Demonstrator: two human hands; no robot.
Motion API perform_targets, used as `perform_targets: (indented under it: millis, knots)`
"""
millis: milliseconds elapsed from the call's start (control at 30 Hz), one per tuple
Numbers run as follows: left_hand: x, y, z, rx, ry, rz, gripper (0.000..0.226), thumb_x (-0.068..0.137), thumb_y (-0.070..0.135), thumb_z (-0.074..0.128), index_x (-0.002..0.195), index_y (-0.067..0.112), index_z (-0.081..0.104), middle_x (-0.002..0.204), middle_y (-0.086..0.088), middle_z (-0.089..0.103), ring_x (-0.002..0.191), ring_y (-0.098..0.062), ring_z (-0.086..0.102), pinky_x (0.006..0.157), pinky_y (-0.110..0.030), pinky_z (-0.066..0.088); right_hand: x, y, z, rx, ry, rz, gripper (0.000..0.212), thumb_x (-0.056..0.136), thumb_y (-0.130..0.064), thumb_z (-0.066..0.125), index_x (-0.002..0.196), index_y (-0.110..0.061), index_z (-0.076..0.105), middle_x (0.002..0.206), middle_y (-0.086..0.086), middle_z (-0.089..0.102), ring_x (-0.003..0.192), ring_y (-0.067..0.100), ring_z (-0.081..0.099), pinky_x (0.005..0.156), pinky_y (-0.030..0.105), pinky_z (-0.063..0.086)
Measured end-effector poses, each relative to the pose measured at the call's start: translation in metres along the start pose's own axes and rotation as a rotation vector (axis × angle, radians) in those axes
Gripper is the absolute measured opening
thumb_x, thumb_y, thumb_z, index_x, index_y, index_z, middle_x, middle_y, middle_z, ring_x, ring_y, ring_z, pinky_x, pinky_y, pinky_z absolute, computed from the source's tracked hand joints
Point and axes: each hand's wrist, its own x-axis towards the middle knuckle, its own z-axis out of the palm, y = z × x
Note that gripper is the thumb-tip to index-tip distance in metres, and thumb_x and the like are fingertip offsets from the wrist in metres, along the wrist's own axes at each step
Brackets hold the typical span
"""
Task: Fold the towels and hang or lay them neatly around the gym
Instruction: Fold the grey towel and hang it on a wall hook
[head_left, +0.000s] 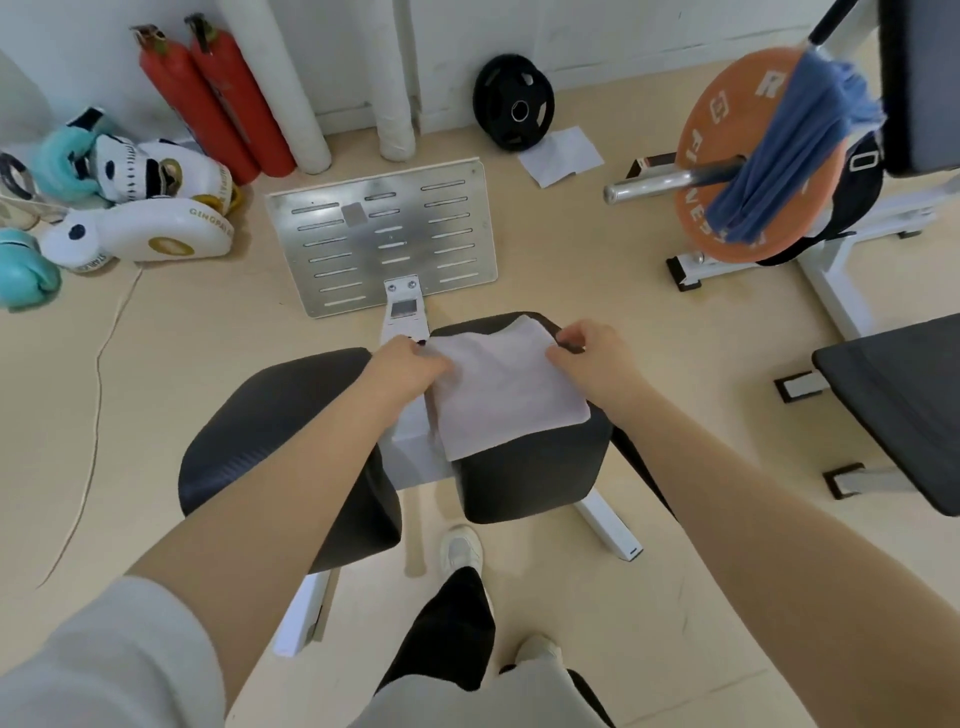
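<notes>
At frame centre I see my left hand and right hand, each grip pinching the folded towel on the black pad

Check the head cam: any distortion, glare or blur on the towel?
Head view: strong wide-angle warp, the arms balloon at the bottom edge and the walls bow. Light is soft and even, shadows faint, no glare on the towel. The towel reads slightly soft, weave not resolved; both hands look reasonably sharp.
</notes>
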Motion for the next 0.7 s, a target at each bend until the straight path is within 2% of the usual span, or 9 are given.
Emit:
perform_targets:
  millis: [67,133,200,300,333,400,500,600,700]
  knots:
    - [0.009,0.005,0.002,0.064,-0.009,0.019,0.053,0.087,0.031,0.056,0.132,0.010,0.039,0.115,-0.006,0.051,0.095,-0.021,0.048,0.077,-0.031,0.039,-0.003,0.000,-0.003,-0.034,-0.049,0.063,0.029,0.087,-0.020,0.051,0.101,0.005,0.057,0.092,0.020,0.055,0.090,0.035,0.053,0.086,0.045,0.046]
    - [0.018,0.009,0.005,0.078,-0.020,-0.012,0.054,0.089,0.036,0.053,0.134,0.009,0.040,0.124,-0.009,0.051,0.102,-0.025,0.050,0.079,-0.032,0.043,-0.004,-0.001,-0.004,-0.044,-0.092,0.101,0.024,0.087,-0.022,0.050,0.083,0.001,0.052,0.081,0.012,0.043,0.077,0.025,0.041,0.072,0.042,0.042]
    - [0.022,0.009,0.008,0.106,-0.047,-0.029,0.050,0.090,0.038,0.050,0.129,0.007,0.046,0.120,-0.011,0.055,0.101,-0.026,0.055,0.078,-0.032,0.047,-0.003,-0.002,-0.003,-0.056,-0.108,0.119,0.024,0.085,-0.021,0.051,0.081,0.003,0.051,0.082,0.009,0.039,0.077,0.021,0.035,0.068,0.042,0.039]
    - [0.023,0.008,0.009,0.199,-0.023,0.042,0.038,0.093,0.034,0.049,0.115,0.005,0.056,0.104,-0.010,0.060,0.091,-0.024,0.055,0.076,-0.031,0.043,0.004,0.000,0.000,-0.053,-0.086,0.096,0.031,0.083,-0.014,0.055,0.101,0.011,0.058,0.082,0.022,0.048,0.076,0.034,0.044,0.076,0.042,0.046]
    - [0.023,0.006,0.008,0.196,0.005,0.061,0.032,0.094,0.031,0.049,0.107,0.005,0.060,0.092,-0.008,0.060,0.085,-0.023,0.053,0.072,-0.029,0.041,0.005,-0.001,0.001,-0.027,-0.080,0.072,0.030,0.083,-0.013,0.056,0.105,0.007,0.061,0.082,0.018,0.053,0.079,0.030,0.049,0.079,0.042,0.048]
    - [0.026,0.003,0.004,0.143,0.060,0.078,0.024,0.095,0.026,0.047,0.091,0.006,0.059,0.076,-0.005,0.053,0.077,-0.021,0.050,0.066,-0.028,0.040,0.007,-0.006,0.003,0.081,-0.060,0.016,0.021,0.083,-0.015,0.060,0.101,-0.005,0.065,0.080,0.002,0.057,0.081,0.018,0.052,0.073,0.029,0.046]
    - [0.036,-0.009,0.000,-0.086,0.117,0.045,0.017,0.094,0.021,0.047,0.085,0.007,0.052,0.084,-0.010,0.055,0.083,-0.028,0.056,0.071,-0.036,0.049,0.011,-0.003,0.009,0.192,-0.005,0.026,0.008,0.083,-0.017,0.063,0.090,-0.014,0.059,0.071,-0.005,0.050,0.078,0.017,0.048,0.062,0.022,0.038]
    - [0.040,-0.020,-0.001,-0.198,0.122,-0.031,0.013,0.095,0.014,0.045,0.106,0.009,0.050,0.115,-0.014,0.056,0.100,-0.029,0.057,0.075,-0.032,0.049,0.007,0.003,0.010,0.040,-0.016,0.095,0.019,0.088,-0.029,0.058,0.082,-0.012,0.051,0.074,0.000,0.047,0.077,0.020,0.044,0.060,0.027,0.033]
    - [0.038,-0.017,0.004,-0.091,0.174,0.066,0.038,0.095,0.012,0.044,0.132,0.010,0.037,0.134,-0.014,0.047,0.118,-0.030,0.049,0.095,-0.037,0.043,-0.004,0.010,0.006,-0.006,-0.080,0.153,0.035,0.091,-0.041,0.048,0.072,-0.011,0.049,0.073,0.003,0.043,0.069,0.021,0.041,0.062,0.028,0.033]
